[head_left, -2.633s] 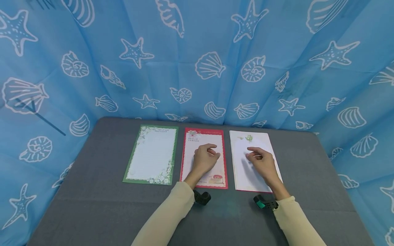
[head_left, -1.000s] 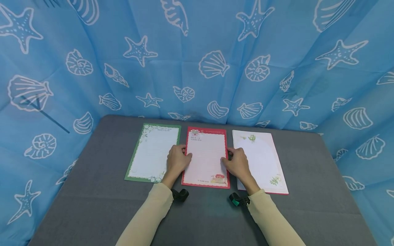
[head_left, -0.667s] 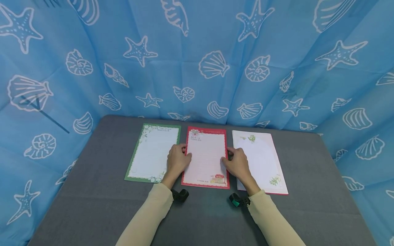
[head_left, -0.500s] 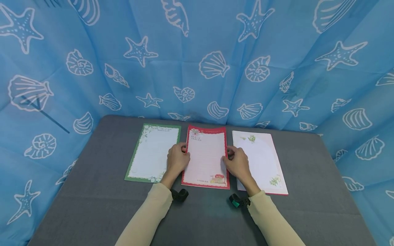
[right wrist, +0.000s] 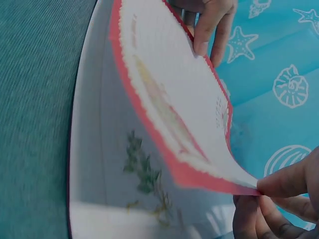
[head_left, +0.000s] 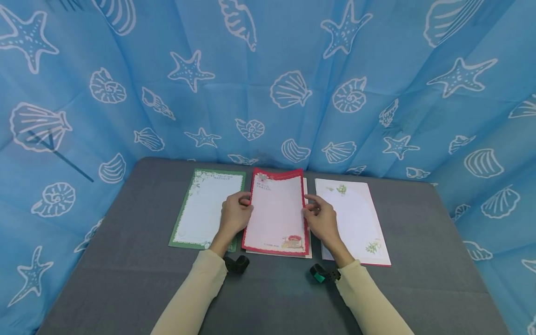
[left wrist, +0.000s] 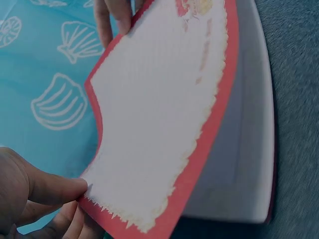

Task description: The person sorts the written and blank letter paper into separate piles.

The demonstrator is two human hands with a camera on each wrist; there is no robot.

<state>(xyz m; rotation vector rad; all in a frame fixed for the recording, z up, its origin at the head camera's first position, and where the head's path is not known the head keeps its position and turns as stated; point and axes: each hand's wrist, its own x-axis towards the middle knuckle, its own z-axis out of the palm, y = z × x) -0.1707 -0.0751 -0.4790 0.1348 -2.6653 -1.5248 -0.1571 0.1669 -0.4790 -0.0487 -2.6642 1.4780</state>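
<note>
Both hands pinch a red-bordered sheet of letter paper (head_left: 276, 214) by its side edges. My left hand (head_left: 235, 214) has the left edge, thumb on top; my right hand (head_left: 321, 218) grips the right edge the same way. The sheet bows between them, raised off the pale sheets below, its printed side up. In the right wrist view, a white sheet (right wrist: 94, 164) with a green plant print shows under the lifted red-bordered paper (right wrist: 164, 64). From the left wrist view, the left thumb (left wrist: 60, 188) presses near one edge of the paper.
A green-bordered sheet (head_left: 205, 209) lies to the left, partly behind the left hand. To the right lies a stack of white sheets (head_left: 356, 218) with small green prints. All rest on a grey cloth-covered table (head_left: 276, 298); a blue seashell curtain (head_left: 268, 83) hangs behind.
Both hands came down to the red-bordered sheet's sides and took hold of it. It has since bowed, risen and shifted slightly left, baring a pale sheet underneath.
</note>
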